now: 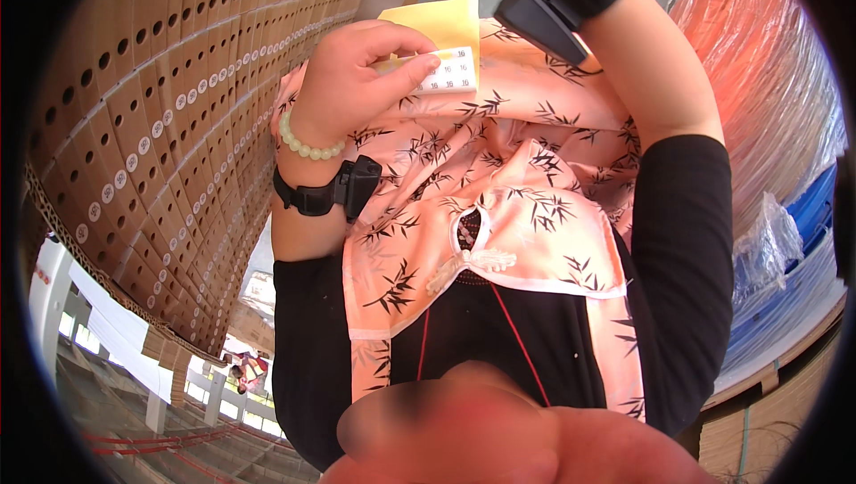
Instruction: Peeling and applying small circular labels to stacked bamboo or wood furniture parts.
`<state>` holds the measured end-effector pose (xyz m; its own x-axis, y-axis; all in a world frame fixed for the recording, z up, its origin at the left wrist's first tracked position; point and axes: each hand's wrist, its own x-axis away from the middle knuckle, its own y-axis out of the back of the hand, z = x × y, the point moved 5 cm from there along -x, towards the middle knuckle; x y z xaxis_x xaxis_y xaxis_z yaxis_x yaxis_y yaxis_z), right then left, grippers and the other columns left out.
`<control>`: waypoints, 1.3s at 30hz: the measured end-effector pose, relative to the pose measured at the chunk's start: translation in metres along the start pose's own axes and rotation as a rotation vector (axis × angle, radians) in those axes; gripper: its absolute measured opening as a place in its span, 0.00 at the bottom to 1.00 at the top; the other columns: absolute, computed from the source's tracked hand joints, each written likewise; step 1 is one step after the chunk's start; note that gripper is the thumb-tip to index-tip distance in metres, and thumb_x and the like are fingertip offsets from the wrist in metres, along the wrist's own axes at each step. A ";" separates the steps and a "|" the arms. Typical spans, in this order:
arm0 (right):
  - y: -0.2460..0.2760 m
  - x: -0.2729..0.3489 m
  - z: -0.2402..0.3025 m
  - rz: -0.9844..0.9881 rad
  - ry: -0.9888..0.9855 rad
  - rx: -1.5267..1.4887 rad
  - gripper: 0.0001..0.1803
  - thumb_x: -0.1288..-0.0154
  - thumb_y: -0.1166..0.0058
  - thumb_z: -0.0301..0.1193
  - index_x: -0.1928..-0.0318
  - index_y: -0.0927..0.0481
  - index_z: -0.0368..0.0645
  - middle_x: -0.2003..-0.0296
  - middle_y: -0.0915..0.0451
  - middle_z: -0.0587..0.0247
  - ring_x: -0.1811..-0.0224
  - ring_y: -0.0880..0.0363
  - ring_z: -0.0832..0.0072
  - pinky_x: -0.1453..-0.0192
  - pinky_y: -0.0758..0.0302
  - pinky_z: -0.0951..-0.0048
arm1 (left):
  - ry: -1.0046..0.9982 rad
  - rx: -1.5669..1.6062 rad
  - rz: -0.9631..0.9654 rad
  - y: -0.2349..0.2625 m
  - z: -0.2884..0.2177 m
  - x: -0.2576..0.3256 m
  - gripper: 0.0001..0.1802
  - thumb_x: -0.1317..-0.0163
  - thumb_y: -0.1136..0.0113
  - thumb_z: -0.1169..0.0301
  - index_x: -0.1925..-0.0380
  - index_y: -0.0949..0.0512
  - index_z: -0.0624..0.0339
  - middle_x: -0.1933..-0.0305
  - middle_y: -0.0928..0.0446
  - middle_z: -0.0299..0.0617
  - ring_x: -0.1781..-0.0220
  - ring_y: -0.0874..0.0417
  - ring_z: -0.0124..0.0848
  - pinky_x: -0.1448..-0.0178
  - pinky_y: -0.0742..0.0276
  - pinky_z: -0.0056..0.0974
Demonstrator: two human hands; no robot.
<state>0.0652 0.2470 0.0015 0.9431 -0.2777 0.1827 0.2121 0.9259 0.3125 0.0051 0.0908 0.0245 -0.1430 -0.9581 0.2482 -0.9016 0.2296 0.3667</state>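
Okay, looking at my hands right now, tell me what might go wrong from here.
The thumb of your left hand presses on the white sheet, and the yellow sheet sticks out beyond it, so either might bend or slip. The black device at your right wrist juts out over your apron and could snag the cloth. The cardboard stack looks close to your left hand, so you might bump it.
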 end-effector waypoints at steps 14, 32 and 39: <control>0.015 0.077 0.060 -0.116 0.183 0.157 0.04 0.45 0.41 0.25 0.71 0.19 0.36 0.74 0.19 0.53 0.70 0.18 0.65 0.64 0.23 0.69 | -0.199 -0.004 -0.422 0.018 -0.006 -0.004 0.04 0.42 0.34 0.75 0.68 0.18 0.64 0.75 0.24 0.37 0.74 0.27 0.26 0.68 0.31 0.31; 0.001 0.066 0.061 -0.129 0.288 0.346 0.03 0.49 0.47 0.22 0.73 0.27 0.38 0.73 0.26 0.52 0.68 0.23 0.54 0.64 0.26 0.61 | 0.150 0.441 -0.360 0.010 0.019 -0.004 0.09 0.35 0.36 0.72 0.59 0.18 0.66 0.72 0.24 0.27 0.71 0.29 0.13 0.69 0.33 0.21; -0.001 0.063 0.062 -0.141 0.332 0.331 0.03 0.49 0.47 0.22 0.72 0.26 0.38 0.72 0.26 0.52 0.66 0.23 0.53 0.62 0.26 0.59 | 0.118 0.343 -0.286 0.008 0.014 -0.005 0.10 0.37 0.36 0.73 0.56 0.20 0.63 0.75 0.25 0.26 0.74 0.32 0.12 0.72 0.37 0.22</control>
<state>0.1086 0.2129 0.0706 0.9533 -0.2479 -0.1726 0.3013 0.7390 0.6027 -0.0068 0.0952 0.0130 0.1608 -0.9440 0.2881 -0.9839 -0.1303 0.1221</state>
